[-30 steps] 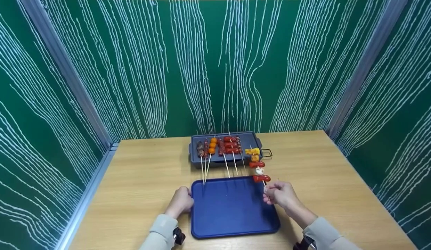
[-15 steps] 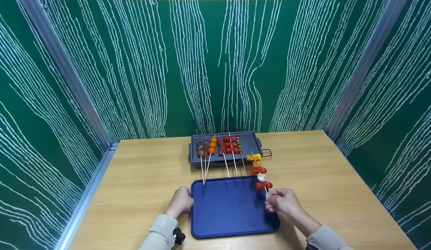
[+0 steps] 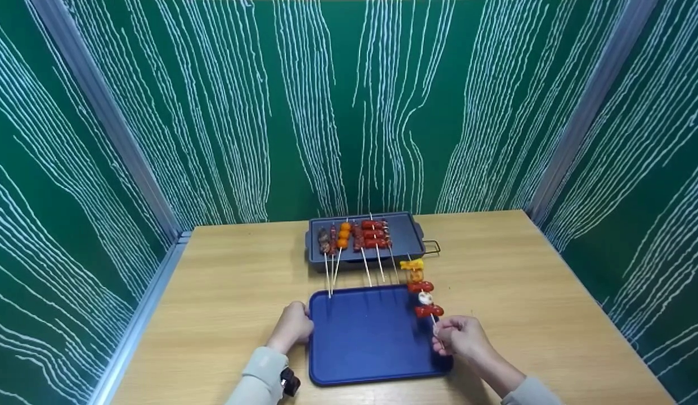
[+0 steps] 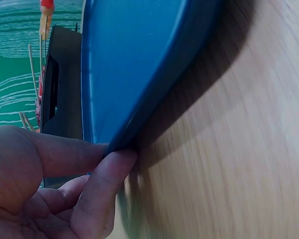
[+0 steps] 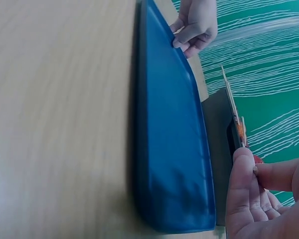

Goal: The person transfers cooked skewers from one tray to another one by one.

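Observation:
My right hand (image 3: 462, 339) pinches the bare stick end of a mixed skewer (image 3: 421, 287), threaded with yellow, orange, red and white pieces. The skewer hangs over the right side of a blue tray (image 3: 377, 337), pointing away from me. In the right wrist view, thumb and fingers meet on the stick, and the hand hides most of the food. At the tray's left edge, my left hand (image 3: 292, 326) pinches the rim between thumb and finger, as the left wrist view shows closely.
Behind the tray stands a dark grill (image 3: 402, 230) with a wire handle (image 3: 432, 247) at its right. Several skewers lie on it, among them an orange-ball skewer (image 3: 343, 235) and a red skewer (image 3: 375, 234), their sticks jutting towards the tray. Green walls surround the wooden table (image 3: 231, 270).
My right hand has drawn the mixed skewer towards me and slightly right, off the grill's edge and over the tray. The left hand stays at the tray's rim.

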`<action>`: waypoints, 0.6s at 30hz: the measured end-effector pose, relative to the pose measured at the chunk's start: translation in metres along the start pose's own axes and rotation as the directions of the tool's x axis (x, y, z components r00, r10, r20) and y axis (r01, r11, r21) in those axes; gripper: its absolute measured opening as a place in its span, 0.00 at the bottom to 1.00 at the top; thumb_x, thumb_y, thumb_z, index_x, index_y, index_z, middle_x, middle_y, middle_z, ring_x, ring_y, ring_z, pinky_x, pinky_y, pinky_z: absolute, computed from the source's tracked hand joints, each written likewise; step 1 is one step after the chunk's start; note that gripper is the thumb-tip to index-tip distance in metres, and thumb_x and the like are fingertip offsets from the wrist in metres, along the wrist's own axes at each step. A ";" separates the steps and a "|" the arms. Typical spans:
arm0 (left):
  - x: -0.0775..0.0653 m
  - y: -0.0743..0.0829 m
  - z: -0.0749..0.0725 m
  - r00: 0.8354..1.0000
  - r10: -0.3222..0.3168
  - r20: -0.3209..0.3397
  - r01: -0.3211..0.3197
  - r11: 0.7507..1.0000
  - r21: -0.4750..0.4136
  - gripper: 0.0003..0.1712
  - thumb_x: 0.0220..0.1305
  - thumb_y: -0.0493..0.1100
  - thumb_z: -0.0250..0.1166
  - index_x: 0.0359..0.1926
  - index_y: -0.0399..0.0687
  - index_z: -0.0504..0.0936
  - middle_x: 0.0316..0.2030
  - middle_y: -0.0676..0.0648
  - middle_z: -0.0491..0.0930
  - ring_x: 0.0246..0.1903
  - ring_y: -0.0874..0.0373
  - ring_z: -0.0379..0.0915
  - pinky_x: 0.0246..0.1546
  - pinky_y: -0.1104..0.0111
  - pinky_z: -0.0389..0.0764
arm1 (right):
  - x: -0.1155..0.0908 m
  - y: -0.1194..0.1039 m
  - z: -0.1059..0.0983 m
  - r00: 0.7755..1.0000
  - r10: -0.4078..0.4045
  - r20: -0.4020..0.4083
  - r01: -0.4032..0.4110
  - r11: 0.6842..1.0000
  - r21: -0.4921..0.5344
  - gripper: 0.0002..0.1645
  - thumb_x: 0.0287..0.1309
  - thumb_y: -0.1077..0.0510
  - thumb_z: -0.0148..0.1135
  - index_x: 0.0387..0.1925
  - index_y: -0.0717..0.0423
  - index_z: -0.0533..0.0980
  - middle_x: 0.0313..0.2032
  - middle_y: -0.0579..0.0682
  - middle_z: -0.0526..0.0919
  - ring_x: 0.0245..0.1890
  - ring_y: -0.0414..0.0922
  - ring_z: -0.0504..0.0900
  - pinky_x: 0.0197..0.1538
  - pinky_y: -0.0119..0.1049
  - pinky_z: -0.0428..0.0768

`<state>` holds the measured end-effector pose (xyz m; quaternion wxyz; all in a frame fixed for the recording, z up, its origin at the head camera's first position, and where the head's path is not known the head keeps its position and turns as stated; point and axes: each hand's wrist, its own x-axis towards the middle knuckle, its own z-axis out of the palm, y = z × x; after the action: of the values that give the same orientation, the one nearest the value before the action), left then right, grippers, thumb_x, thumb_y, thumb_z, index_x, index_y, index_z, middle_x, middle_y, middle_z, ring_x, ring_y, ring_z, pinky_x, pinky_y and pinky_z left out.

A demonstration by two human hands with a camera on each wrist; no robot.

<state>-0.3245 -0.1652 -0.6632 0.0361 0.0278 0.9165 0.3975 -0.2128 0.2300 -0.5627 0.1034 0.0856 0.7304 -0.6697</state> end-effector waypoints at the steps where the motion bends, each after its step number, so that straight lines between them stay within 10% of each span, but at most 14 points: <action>1: 0.000 -0.001 0.000 1.000 0.006 -0.004 -0.006 1.000 0.000 0.21 0.45 0.27 0.52 0.16 0.60 0.58 0.18 0.58 0.53 0.18 0.60 0.52 0.18 0.67 0.54 | -0.001 0.001 0.000 1.000 0.002 0.002 -0.002 1.000 -0.005 0.05 0.65 0.73 0.58 0.39 0.69 0.80 0.25 0.50 0.84 0.23 0.40 0.85 0.29 0.32 0.86; 18: -0.005 0.006 -0.005 0.999 -0.031 0.041 0.033 0.999 -0.043 0.21 0.45 0.27 0.48 0.16 0.61 0.55 0.14 0.61 0.54 0.13 0.64 0.52 0.12 0.71 0.55 | -0.009 0.015 -0.002 0.997 0.006 0.078 -0.003 0.999 -0.037 0.05 0.66 0.73 0.57 0.37 0.68 0.79 0.25 0.48 0.83 0.24 0.40 0.85 0.30 0.31 0.86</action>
<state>-0.3203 -0.1650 -0.6552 0.0614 0.0203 0.9070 0.4161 -0.2005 0.2334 -0.5749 0.1348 0.0591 0.7378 -0.6587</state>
